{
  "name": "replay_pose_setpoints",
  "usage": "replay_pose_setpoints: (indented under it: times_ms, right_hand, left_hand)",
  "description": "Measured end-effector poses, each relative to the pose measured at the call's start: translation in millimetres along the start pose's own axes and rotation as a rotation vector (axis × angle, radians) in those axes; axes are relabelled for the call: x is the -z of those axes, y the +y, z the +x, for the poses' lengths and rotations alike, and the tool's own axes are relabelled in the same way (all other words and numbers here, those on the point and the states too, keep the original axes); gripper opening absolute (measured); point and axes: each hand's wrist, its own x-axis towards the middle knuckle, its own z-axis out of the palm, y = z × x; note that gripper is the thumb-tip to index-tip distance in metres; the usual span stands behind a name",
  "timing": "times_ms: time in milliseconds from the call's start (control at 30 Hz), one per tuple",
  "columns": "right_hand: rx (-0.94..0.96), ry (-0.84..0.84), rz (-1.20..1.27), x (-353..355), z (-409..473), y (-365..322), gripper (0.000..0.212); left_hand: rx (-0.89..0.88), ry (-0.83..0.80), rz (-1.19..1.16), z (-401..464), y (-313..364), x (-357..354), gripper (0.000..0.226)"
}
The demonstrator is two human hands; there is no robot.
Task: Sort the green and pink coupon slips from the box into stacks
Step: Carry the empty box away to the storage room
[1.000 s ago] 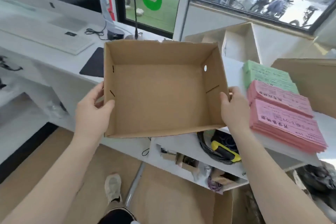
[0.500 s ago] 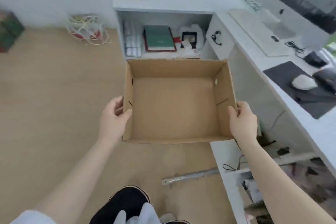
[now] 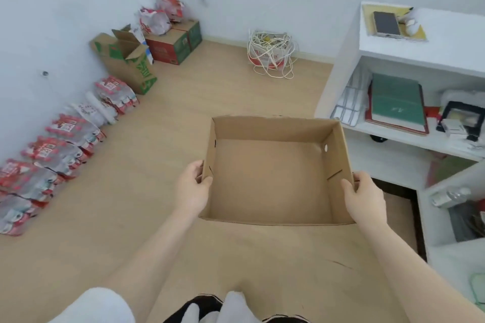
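Hands hold an open, shallow brown cardboard box [image 3: 275, 178] in the air above a light wooden floor [image 3: 162, 165]. The left hand [image 3: 193, 190] grips the box's left wall near the front corner, thumb hooked inside and fingers curled round the outside. The right hand [image 3: 363, 198] grips the right wall the same way, thumb over the rim. Between the two hands the box's bare bottom shows, with no slips in it. Beyond the right hand stands a white shelf unit [image 3: 393, 60] holding a green book [image 3: 397, 102]. Far beyond the left hand, red-labelled bottle packs [image 3: 60, 149] line the white wall [image 3: 65, 8], and a tangle of white cables [image 3: 271, 52] lies farther back.
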Motion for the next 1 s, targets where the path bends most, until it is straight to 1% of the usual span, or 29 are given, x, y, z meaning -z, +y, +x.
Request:
replay_pose_setpoints:
  times_ms: [200,300,400,500,567,767,900,1000]
  right_hand:
    - [0.096,-0.084,-0.024,-72,83,-82,0.029]
    - [0.185,-0.096,-0.093,-96,139,-115,0.021]
    - [0.25,-0.114,-0.141,-117,214,-152,0.024]
    - [0.262,-0.152,-0.12,-136,303,-197,0.023]
    - [0.282,-0.158,-0.147,-145,360,-231,0.022]
    - [0.343,-0.177,-0.198,-172,503,-348,0.022]
    - [0.373,-0.222,-0.171,-214,583,-411,0.028]
    - [0.359,-0.273,-0.146,-259,643,-450,0.03]
  left_hand:
    - [0.058,0.1,-0.01,114,-1,32,0.036]
    - [0.074,0.139,-0.031,171,2,26,0.036]
    - [0.102,0.18,-0.072,236,10,8,0.037]
    - [0.104,0.212,-0.115,310,36,-17,0.037]
    - [0.098,0.237,-0.124,363,63,-28,0.037]
    - [0.064,0.301,-0.122,504,143,-37,0.036]
    - [0.07,0.331,-0.055,589,168,-32,0.036]
    - [0.082,0.345,-0.018,664,172,-29,0.036]
